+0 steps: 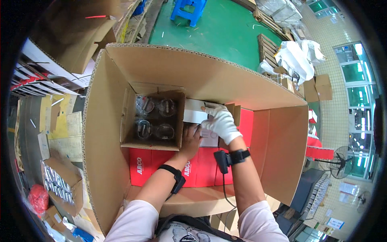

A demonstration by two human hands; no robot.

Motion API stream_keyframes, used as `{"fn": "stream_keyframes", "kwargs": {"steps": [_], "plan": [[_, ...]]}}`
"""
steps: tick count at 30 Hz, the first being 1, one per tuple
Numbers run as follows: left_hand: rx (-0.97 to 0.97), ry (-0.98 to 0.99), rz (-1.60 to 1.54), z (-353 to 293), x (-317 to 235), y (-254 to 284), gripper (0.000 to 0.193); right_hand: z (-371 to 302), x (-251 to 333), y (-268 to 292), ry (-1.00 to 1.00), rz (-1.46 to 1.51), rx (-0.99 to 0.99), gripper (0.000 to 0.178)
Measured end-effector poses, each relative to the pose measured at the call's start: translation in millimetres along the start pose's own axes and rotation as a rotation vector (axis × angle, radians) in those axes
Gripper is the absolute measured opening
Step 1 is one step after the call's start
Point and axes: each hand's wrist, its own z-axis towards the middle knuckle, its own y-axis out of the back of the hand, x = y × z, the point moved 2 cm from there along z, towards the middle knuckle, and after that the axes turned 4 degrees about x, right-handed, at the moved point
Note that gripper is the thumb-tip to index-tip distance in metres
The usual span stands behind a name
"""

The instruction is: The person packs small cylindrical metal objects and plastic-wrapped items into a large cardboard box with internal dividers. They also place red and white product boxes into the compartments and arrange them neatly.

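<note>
Inside a large brown carton [201, 64], both of my hands are at a white box [196, 111] with a lower white face beside it. My right hand [222, 124], in a white glove, closes on the box's right side, a bare fingertip showing. Bare, my left hand [191, 141] has its fingers bent against the box's near left edge; the fingertips are partly hidden. To the left, an open smaller carton [152, 145] holds several clear glass vessels [144, 129], some with plastic wrap. Red boxes [161, 161] line the carton beneath my forearms and beyond my right hand.
The large carton's tall walls surround my hands. On the left stand a carton of shiny silver pieces [58, 181], a red bag [38, 197] and stacked boxes. A blue stool [188, 12] is on the green floor; wooden pallets [267, 50] and a fan [340, 162] are at right.
</note>
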Motion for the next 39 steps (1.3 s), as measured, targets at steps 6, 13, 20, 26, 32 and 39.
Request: {"fn": "stream_keyframes", "kwargs": {"steps": [6, 13, 20, 26, 32, 39], "plan": [[-0.086, -0.074, 0.012, 8.2, -26.9, 3.3, 0.065, -23.9, -27.3, -68.4, -0.080, -0.382, -0.193, 0.011], [0.181, 0.144, 0.241, 7.1, -11.0, 23.9, 0.064, -69.4, 34.2, 58.3, -0.313, -0.119, -0.782, 0.023], [0.200, 0.223, -0.033, 17.0, -25.4, 20.3, 0.055, -55.9, -10.5, -13.9, -0.516, 0.859, -0.231, 0.079], [-0.028, 0.918, -0.933, 45.6, -74.8, 26.7, 0.065, -34.6, -4.2, -56.5, -0.615, 0.375, -0.285, 0.103], [-0.015, 0.640, -1.039, 22.7, -49.0, 14.8, 0.048, -35.3, -1.0, -55.6, -0.503, 0.344, -0.355, 0.081], [-0.032, 0.406, -1.150, -39.3, -86.6, 145.6, 0.029, 0.2, 53.3, -71.2, -0.583, -0.252, -0.181, 0.072]]}}
